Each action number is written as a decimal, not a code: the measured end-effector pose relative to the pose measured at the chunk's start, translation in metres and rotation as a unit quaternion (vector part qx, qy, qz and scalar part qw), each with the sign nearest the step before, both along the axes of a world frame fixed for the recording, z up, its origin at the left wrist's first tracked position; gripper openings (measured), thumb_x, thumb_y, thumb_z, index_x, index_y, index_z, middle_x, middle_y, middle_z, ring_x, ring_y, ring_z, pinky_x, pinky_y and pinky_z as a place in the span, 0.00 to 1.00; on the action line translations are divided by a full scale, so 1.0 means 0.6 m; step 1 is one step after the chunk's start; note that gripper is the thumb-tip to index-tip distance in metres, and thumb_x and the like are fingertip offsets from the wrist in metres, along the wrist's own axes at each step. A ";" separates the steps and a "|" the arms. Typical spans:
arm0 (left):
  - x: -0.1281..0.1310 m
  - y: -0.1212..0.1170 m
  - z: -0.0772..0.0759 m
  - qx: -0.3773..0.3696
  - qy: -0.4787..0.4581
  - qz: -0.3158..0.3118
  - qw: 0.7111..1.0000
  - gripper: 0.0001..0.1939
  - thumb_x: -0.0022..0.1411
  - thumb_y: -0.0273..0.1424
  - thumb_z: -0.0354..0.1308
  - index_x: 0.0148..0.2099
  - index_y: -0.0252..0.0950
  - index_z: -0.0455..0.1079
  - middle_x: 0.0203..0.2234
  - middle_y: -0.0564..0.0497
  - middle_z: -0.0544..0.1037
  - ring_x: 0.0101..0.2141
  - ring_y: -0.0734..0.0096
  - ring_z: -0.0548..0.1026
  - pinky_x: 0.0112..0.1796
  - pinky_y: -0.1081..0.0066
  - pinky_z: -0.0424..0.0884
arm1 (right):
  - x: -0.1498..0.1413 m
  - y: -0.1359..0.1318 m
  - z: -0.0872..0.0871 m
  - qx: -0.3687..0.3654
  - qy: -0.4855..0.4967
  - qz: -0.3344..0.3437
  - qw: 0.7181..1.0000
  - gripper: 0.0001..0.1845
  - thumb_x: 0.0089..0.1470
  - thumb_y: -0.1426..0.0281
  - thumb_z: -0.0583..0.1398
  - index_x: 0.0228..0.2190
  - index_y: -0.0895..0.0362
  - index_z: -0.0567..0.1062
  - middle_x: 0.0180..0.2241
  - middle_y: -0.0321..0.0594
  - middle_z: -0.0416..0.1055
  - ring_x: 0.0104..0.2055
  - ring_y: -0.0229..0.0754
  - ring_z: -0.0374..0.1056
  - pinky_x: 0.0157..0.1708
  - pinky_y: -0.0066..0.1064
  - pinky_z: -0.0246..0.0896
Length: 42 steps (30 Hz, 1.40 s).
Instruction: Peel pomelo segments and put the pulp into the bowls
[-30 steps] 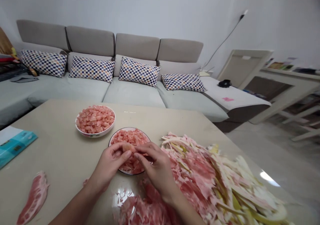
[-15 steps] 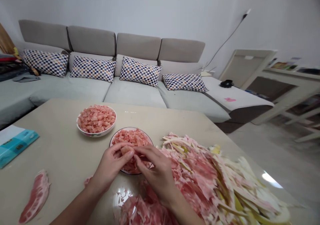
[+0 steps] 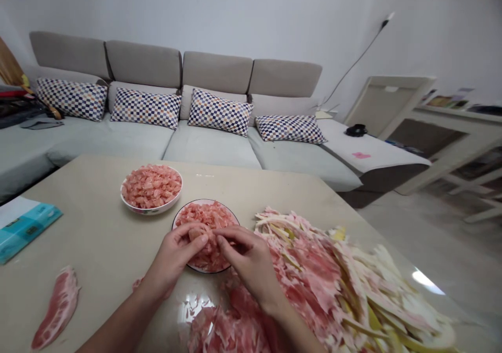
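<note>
Pomelo segment point(image 3: 196, 234) pinched above a plate point(image 3: 204, 201)

The left hand point(image 3: 174, 253) grips it, and the right hand point(image 3: 247, 259) closes on it from beside, both just over the plate's pink pulp. A heap of pomelo peel point(image 3: 314, 285) lies alongside on the surface point(image 3: 98, 227).

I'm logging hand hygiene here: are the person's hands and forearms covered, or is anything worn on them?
The left hand and right hand are bare, with no gloves, rings or watch in view. The forearms are bare too; no sleeve shows.
</note>
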State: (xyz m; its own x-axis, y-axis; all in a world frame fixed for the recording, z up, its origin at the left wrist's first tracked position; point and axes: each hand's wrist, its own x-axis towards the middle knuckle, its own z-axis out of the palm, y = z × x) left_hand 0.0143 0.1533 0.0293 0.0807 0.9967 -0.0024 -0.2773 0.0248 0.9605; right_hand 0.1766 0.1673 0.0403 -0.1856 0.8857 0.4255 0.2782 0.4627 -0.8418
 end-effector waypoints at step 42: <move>-0.008 0.010 -0.011 -0.144 -0.131 0.015 0.981 0.09 0.53 0.32 0.68 0.35 0.35 0.74 0.31 0.54 0.71 0.33 0.78 0.73 0.38 0.77 0.76 | 0.005 0.025 -0.022 -0.244 0.113 0.017 0.963 0.14 0.46 0.62 0.66 0.33 0.59 0.81 0.31 0.42 0.80 0.31 0.42 0.75 0.35 0.32 0.71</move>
State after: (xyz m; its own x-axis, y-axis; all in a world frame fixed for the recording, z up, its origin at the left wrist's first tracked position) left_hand 0.0096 0.1596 0.0227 0.0874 0.9598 -0.2668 -0.5177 0.2726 0.8110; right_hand 0.1794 0.1823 0.0273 -0.1701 0.9854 -0.0076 0.0545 0.0017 -0.9985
